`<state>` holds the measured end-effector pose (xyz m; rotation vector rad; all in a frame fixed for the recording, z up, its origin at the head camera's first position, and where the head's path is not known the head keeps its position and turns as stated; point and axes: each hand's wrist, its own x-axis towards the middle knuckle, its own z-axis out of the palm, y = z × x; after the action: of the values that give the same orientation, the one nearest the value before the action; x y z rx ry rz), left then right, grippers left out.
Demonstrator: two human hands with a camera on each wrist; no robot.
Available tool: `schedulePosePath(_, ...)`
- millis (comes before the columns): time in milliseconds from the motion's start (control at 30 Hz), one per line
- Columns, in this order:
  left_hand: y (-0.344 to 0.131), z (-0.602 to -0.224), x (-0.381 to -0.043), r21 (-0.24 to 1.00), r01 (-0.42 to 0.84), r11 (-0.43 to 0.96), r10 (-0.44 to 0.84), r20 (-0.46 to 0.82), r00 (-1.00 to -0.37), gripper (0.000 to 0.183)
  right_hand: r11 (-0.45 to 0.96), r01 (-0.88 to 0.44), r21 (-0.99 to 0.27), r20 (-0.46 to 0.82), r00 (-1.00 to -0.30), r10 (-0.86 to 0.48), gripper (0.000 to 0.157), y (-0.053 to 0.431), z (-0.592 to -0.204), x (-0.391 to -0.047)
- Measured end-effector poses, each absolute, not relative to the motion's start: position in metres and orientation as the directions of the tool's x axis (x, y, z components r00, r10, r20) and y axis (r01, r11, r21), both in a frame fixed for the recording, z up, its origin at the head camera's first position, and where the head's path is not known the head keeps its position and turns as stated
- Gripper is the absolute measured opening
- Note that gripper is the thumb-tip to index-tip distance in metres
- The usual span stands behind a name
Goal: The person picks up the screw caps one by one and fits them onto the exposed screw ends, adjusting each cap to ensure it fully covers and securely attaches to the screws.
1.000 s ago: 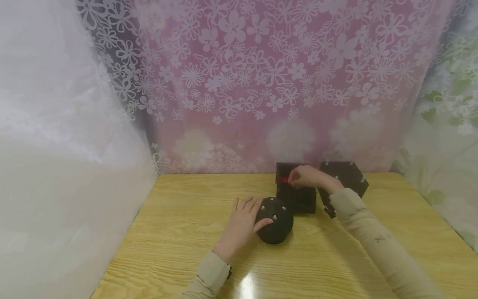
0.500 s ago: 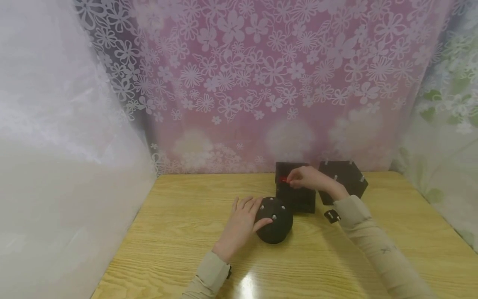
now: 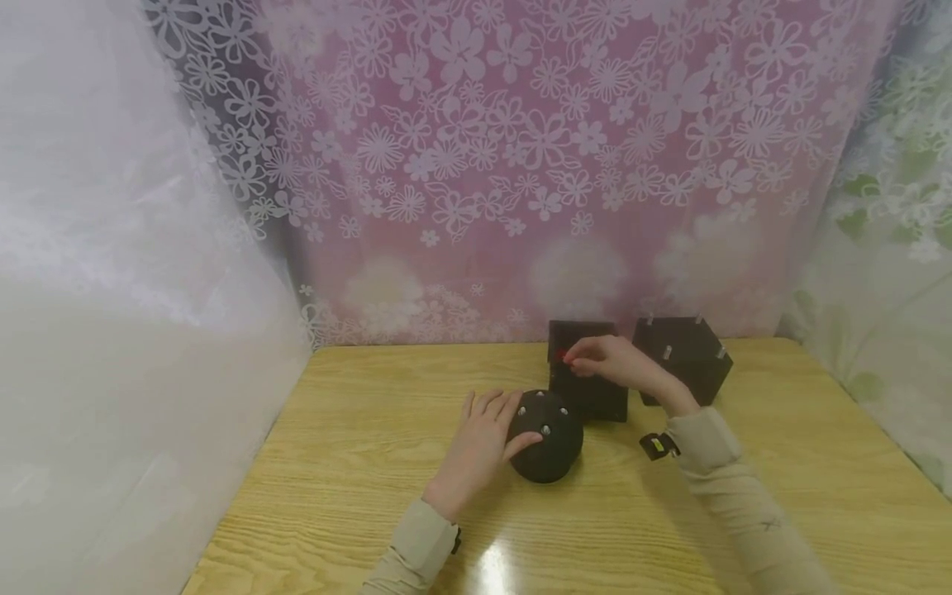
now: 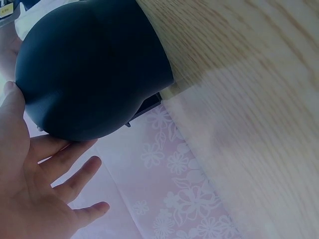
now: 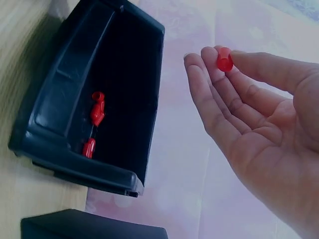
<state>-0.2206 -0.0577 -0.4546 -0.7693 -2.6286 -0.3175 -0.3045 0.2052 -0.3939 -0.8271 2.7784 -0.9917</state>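
Two bare hands at work over a wood-grain table (image 3: 357, 463). Far left: a whitish sheet (image 3: 141, 330), hanging. Next, left hand (image 3: 476, 450): fingers straight and spread, thumb and forefinger touching the black rounded piece (image 3: 546, 464); other fingertips clear of it in the left-wrist view. Piece stands on the table, silver studs on its top. Just beyond, slightly right: black bin (image 3: 595, 403), open, near the pink floral curtain (image 3: 476, 273). Loose red pieces (image 5: 97, 113) lie inside it. Right hand (image 3: 617, 364) above the bin, thumb and fingertips pinching one small red part (image 5: 224, 60), remaining fingers loosely extended. Right of the bin: black angular box (image 3: 692, 364), studded on top, partly behind the right forearm.
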Motion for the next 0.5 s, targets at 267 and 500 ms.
schedulePosePath(267,-0.058,-0.455,-0.221,0.114,0.565,0.817,0.474,0.426,-0.771,0.074,0.505,-0.391,-0.77,0.109,-0.86,-0.499,0.033,0.203,-0.4,-0.295)
schedulePosePath(500,-0.058,-0.455,-0.22,0.117,0.559,0.821,0.471,0.416,-0.778,0.074,0.447,-0.396,-0.802,0.161,-0.864,-0.477,0.031,0.2,-0.405,-0.289)
